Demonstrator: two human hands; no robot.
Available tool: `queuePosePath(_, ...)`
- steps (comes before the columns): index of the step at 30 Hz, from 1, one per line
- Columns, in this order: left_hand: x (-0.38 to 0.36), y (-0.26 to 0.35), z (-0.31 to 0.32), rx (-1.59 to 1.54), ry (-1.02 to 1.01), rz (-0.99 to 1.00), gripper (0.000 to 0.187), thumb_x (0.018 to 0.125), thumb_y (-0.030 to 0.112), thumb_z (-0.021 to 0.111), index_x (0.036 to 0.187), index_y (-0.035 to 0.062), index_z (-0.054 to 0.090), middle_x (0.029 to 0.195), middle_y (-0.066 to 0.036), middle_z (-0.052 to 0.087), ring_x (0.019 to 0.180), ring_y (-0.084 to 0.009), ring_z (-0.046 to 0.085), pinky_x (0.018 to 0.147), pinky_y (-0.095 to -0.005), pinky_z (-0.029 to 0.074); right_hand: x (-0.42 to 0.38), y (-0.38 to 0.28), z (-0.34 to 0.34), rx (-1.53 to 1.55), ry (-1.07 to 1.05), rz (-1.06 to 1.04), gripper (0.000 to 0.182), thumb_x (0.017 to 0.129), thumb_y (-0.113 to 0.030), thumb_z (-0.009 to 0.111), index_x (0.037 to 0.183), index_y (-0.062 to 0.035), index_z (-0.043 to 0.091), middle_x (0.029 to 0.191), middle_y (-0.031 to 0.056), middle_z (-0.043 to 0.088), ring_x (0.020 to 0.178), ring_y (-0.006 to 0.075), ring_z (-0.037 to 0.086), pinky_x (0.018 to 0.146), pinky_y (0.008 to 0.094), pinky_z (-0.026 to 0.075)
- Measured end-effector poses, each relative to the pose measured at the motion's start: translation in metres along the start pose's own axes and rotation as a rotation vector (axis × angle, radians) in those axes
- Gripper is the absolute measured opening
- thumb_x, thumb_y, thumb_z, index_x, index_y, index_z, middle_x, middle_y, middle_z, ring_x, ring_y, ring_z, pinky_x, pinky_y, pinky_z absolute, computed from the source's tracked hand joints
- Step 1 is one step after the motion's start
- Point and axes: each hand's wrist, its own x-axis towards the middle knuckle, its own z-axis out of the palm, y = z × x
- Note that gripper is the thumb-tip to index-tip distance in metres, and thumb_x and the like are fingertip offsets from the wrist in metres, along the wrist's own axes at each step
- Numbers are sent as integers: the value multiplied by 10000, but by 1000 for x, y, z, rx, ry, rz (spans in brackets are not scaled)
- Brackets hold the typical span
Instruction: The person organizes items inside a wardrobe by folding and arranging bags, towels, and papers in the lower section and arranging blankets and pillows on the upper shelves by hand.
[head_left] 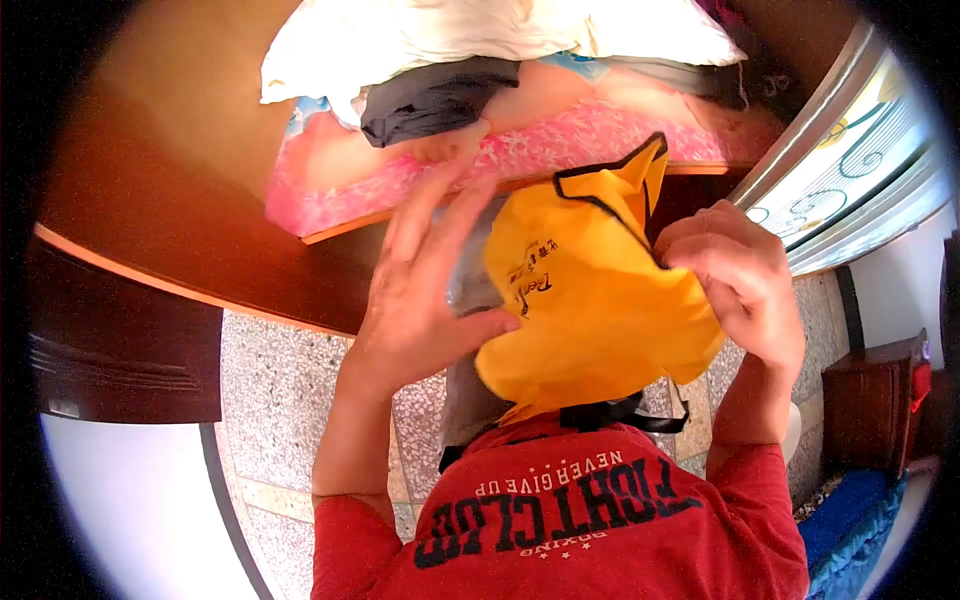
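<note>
A yellow cloth bag [600, 290] with black edging and dark printed lettering hangs in front of my red shirt. My right hand [735, 275] pinches the bag's black-trimmed edge at its right side, fingers curled together. At the bag's left side is my left hand [425, 275], its fingers spread and pointing up, somewhat blurred; the thumb lies over the yellow cloth. Behind my left hand and the bag, a grey, partly see-through piece [470, 270] shows. Black straps [630, 412] stick out below the bag, near my chest.
Ahead, a wooden surface [160, 210] bears a pink patterned cloth [330, 180], a black folded cloth [435, 100] and a white fabric heap [480, 35]. A window with curled metalwork [860, 150] is at the right. Low right stand a brown cabinet [865, 410] and blue fabric [850, 530].
</note>
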Motion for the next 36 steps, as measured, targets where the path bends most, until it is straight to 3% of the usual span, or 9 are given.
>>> queuePosePath(5,26,31,-11,261,-110,403,1008,429,239,840,1336,84,429,1394,-144,388,1312,-381,327,1086,-472,260,45,-24,-6,87,-109,-358,146,696,-170,575,780,-54,604,822,74,634,731,238,590,709,363,441)
queuePosePath(11,35,38,-41,404,-82,464,474,484,206,790,909,30,674,1080,-127,635,1220,-339,465,1086,-513,222,72,-25,-7,-99,55,-459,163,685,-150,605,805,-48,646,832,70,649,775,215,598,772,350,417)
queuePosePath(14,35,22,-37,311,276,457,202,554,132,773,715,71,668,768,-39,666,910,-215,643,1035,-477,308,70,-18,-2,-267,350,-325,262,724,24,567,974,-9,636,1043,117,629,1007,257,573,881,374,418)
queuePosePath(15,32,9,-38,334,373,368,184,612,88,764,760,24,676,820,-89,667,831,-224,653,960,-407,405,63,-21,-1,-263,357,-333,262,724,24,567,974,-9,636,1043,117,629,1007,257,573,881,374,418)
queuePosePath(19,21,-32,-28,-305,739,-124,170,781,29,685,934,-40,653,882,-58,663,773,-129,603,744,-249,478,25,-15,13,43,570,-41,260,776,-6,577,1031,33,605,1112,164,585,1058,279,546,932,354,400)
queuePosePath(27,2,-63,-20,-587,1305,-276,188,872,100,613,1002,-33,592,908,-68,636,758,-141,592,689,-280,487,-55,45,58,-66,697,386,454,837,-129,593,1242,22,455,1262,175,482,1189,296,450,1037,396,299)
queuePosePath(30,-3,-79,-7,-565,1329,-316,215,871,116,621,1025,-28,581,937,-81,634,772,-158,599,694,-291,495,-71,64,80,651,727,600,490,893,-193,584,1292,25,403,1269,121,480,1170,227,453,1020,356,320)
queuePosePath(33,-3,-80,0,-607,1350,-340,238,868,143,637,1024,-31,587,935,-80,639,776,-154,602,694,-285,490,-72,68,86,1011,607,764,460,893,-179,583,1277,17,423,1221,104,518,1131,201,477,994,334,339)
queuePosePath(36,-9,-86,-2,-565,1265,-329,269,867,174,653,1014,-43,592,917,-73,645,767,-140,596,689,-264,476,-59,74,96,1003,644,696,358,898,-147,574,1205,15,489,1129,73,575,1034,160,525,927,302,387)
